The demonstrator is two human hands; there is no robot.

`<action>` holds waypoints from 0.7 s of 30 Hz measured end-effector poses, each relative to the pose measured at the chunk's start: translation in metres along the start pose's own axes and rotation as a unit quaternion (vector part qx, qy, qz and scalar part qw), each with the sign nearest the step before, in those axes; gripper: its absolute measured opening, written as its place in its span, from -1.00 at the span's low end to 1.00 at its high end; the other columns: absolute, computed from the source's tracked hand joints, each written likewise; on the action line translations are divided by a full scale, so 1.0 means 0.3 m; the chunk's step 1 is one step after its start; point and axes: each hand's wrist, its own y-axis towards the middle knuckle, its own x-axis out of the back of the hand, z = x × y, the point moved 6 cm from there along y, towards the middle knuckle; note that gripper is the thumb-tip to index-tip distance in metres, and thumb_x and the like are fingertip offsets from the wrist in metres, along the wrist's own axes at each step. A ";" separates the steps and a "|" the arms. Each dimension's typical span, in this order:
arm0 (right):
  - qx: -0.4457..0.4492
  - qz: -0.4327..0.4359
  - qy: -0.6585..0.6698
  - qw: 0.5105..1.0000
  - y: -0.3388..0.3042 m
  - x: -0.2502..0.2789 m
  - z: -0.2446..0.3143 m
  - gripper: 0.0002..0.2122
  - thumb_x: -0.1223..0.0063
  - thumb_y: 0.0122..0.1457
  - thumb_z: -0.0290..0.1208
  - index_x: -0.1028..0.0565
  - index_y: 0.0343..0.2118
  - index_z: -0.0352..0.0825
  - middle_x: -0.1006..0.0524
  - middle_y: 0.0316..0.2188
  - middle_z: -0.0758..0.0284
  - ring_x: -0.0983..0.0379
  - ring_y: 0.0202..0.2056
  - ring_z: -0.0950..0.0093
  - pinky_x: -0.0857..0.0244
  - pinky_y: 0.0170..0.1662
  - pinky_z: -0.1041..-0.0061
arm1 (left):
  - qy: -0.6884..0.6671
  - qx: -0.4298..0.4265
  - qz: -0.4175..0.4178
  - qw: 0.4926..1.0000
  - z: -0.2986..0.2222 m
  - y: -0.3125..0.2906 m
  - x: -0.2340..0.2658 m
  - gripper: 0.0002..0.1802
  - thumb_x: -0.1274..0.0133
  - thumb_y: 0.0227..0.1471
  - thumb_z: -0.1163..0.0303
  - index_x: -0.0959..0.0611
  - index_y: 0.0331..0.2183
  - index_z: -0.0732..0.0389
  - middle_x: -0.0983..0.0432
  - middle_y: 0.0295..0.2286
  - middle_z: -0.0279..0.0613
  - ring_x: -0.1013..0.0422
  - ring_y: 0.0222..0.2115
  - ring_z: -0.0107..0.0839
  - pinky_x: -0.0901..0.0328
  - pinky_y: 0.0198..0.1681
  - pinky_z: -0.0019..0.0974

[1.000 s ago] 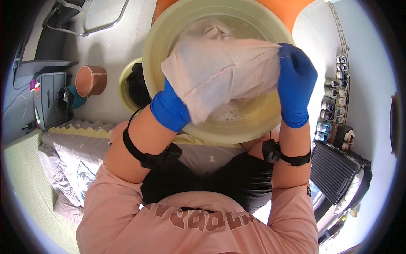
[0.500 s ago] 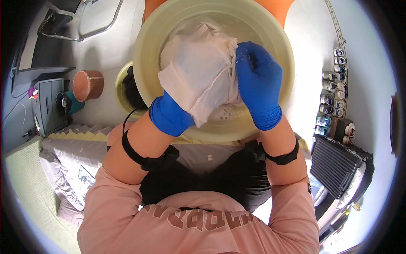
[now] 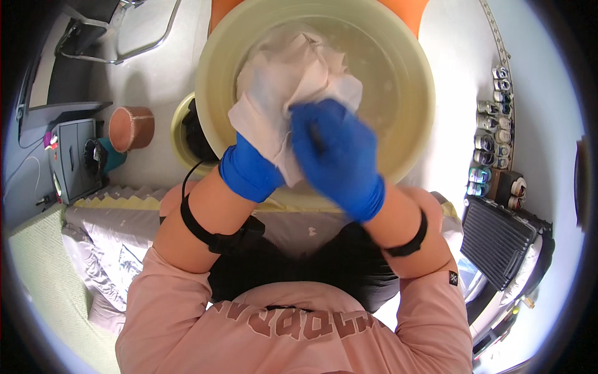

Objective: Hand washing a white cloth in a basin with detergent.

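Observation:
A wet pale pink cloth [image 3: 280,78] lies bunched over the left half of a large cream basin [image 3: 420,124]. It drapes over my left hand [image 3: 251,167], which wears a blue rubber glove. Its fingers are hidden beneath the fabric, where a faint blue tint shows through. My right hand [image 3: 336,156], gloved in blue as well, presses on the near right part of the cloth. Its fingers are curled and closed on the fabric, somewhat smeared by motion. Cloudy water [image 3: 386,81] shows in the right side of the basin.
Left of the basin stands a smaller yellowish basin [image 3: 179,134] with dark fabric inside. Farther left are a brown bin [image 3: 132,129] and a grey cabinet [image 3: 75,159]. Rows of shoes [image 3: 492,128] and a black suitcase [image 3: 500,242] line the right wall.
My right hand has moved left and nearer to me, from the cloth's right edge across onto it. The cloth's right side has shifted and folded; my left hand has stayed nearly still.

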 end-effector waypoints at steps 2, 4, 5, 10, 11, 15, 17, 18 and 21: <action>0.004 -0.055 -0.051 0.997 0.050 0.040 -0.064 -0.87 -0.09 0.03 -0.46 -0.51 -0.34 -0.34 -0.47 -0.50 0.12 -0.45 -0.42 0.11 -0.35 -0.35 0.26 | 0.279 -0.099 0.000 0.955 -0.107 0.048 -0.051 -0.61 -0.11 -0.10 0.36 -0.59 -0.13 0.13 -0.54 -0.45 -0.08 -0.50 -0.40 -0.12 -0.38 -0.30 -0.32; 0.011 -0.104 -0.035 0.994 0.063 0.074 -0.101 -0.89 -0.06 0.05 -0.48 -0.51 -0.34 -0.35 -0.47 -0.49 0.11 -0.44 -0.44 0.09 -0.34 -0.36 0.24 | 0.288 -0.044 0.066 0.954 -0.114 0.060 -0.059 -0.65 -0.01 0.01 0.38 -0.54 -0.11 0.18 -0.50 -0.30 -0.14 -0.47 -0.28 -0.25 -0.36 -0.20 -0.35; 0.032 -0.066 -0.026 0.997 0.033 0.041 -0.046 -0.89 -0.06 0.05 -0.49 -0.51 -0.35 -0.34 -0.46 -0.49 0.11 -0.44 -0.43 0.08 -0.34 -0.36 0.24 | 0.302 0.013 0.131 0.944 -0.089 0.055 -0.065 -0.70 0.09 0.13 0.40 -0.50 -0.08 0.23 -0.47 -0.15 -0.19 -0.43 -0.16 -0.38 -0.35 -0.11 -0.38; 0.028 -0.010 -0.014 0.999 0.019 0.004 -0.012 -0.90 -0.07 0.02 -0.48 -0.51 -0.37 -0.31 -0.46 -0.47 0.12 -0.44 -0.43 0.07 -0.34 -0.36 0.22 | -0.061 0.059 -0.006 0.996 -0.022 -0.021 -0.013 -0.72 0.03 0.09 0.35 -0.56 -0.15 0.19 -0.51 -0.29 -0.21 -0.44 -0.29 -0.35 -0.36 -0.24 -0.34; -0.004 -0.038 -0.060 0.997 0.064 0.041 -0.077 -0.90 -0.07 0.02 -0.47 -0.51 -0.37 -0.29 -0.46 -0.46 0.13 -0.44 -0.44 0.08 -0.34 -0.36 0.22 | 0.021 0.039 0.012 0.999 -0.045 -0.008 -0.023 -0.71 0.00 0.06 0.34 -0.56 -0.15 0.18 -0.51 -0.30 -0.19 -0.45 -0.30 -0.31 -0.36 -0.25 -0.33; 0.042 -0.018 -0.112 0.993 -0.015 0.015 0.025 -0.86 -0.12 -0.01 -0.47 -0.48 -0.35 -0.31 -0.46 -0.42 0.15 -0.45 -0.49 0.13 -0.35 -0.39 0.22 | -0.160 0.079 0.014 0.984 -0.014 -0.017 -0.033 -0.62 -0.10 -0.07 0.31 -0.58 -0.14 0.16 -0.54 -0.35 -0.10 -0.47 -0.35 -0.16 -0.37 -0.26 -0.29; 0.090 -0.003 0.001 0.996 -0.058 -0.028 0.061 -0.84 -0.13 -0.01 -0.43 -0.49 -0.36 -0.34 -0.46 -0.45 0.14 -0.45 -0.49 0.14 -0.35 -0.38 0.24 | -0.214 0.083 0.016 0.973 -0.018 -0.012 -0.049 -0.60 -0.12 -0.10 0.31 -0.58 -0.14 0.16 -0.55 -0.37 -0.07 -0.48 -0.37 -0.12 -0.37 -0.27 -0.28; 0.057 0.005 -0.017 0.998 -0.034 -0.019 0.046 -0.86 -0.12 0.00 -0.43 -0.50 -0.37 -0.35 -0.47 -0.46 0.12 -0.45 -0.48 0.14 -0.36 -0.38 0.25 | -0.097 0.059 0.017 0.993 -0.029 -0.007 -0.044 -0.62 -0.11 -0.07 0.31 -0.59 -0.13 0.13 -0.54 -0.32 -0.08 -0.46 -0.31 -0.11 -0.36 -0.21 -0.25; -0.005 -0.079 -0.091 0.993 0.096 0.077 -0.120 -0.90 -0.04 0.10 -0.45 -0.52 -0.44 -0.37 -0.52 -0.49 0.05 -0.49 -0.42 0.09 -0.37 -0.37 0.31 | 0.134 -0.001 0.019 0.991 -0.096 0.023 -0.041 -0.65 -0.10 -0.01 0.31 -0.60 -0.12 0.08 -0.51 -0.23 -0.10 -0.42 -0.20 -0.09 -0.32 -0.11 -0.19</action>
